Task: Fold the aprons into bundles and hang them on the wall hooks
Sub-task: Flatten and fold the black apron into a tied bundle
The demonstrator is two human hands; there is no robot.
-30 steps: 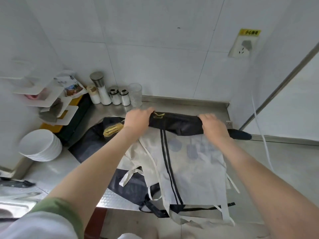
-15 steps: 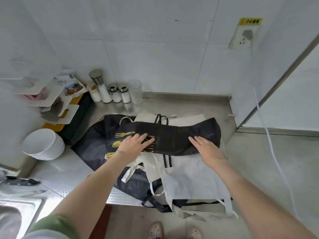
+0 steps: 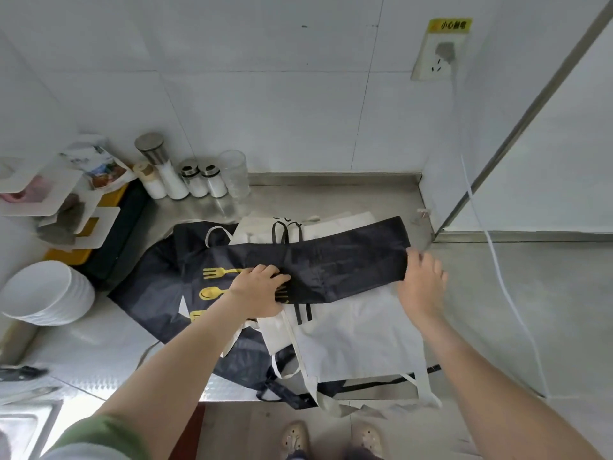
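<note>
A black apron (image 3: pixel 335 263) printed with yellow cutlery lies folded into a long band across the steel counter (image 3: pixel 83 346). My left hand (image 3: pixel 262 290) presses flat on the band's left part, fingers straight. My right hand (image 3: pixel 423 283) is at the band's right end, its thumb and fingers closed on the edge. Under the band lies a white apron (image 3: pixel 361 333) with black stripes, its straps hanging over the counter's front edge. More dark cloth (image 3: pixel 149 303) spreads out to the left beneath both.
A stack of white bowls (image 3: pixel 46 293) stands at the left, with shakers (image 3: pixel 185 177) and a glass (image 3: pixel 234 172) against the back wall. A white rack (image 3: pixel 49 200) hangs on the left wall. A white cord (image 3: pixel 497 267) dangles at the right below a socket (image 3: pixel 438 54). A sink (image 3: pixel 23 423) is at bottom left.
The black apron, held as a roll at the back, has been laid down towards me as a flat band. My right hand then slid right to the band's end; my left stays pressing.
</note>
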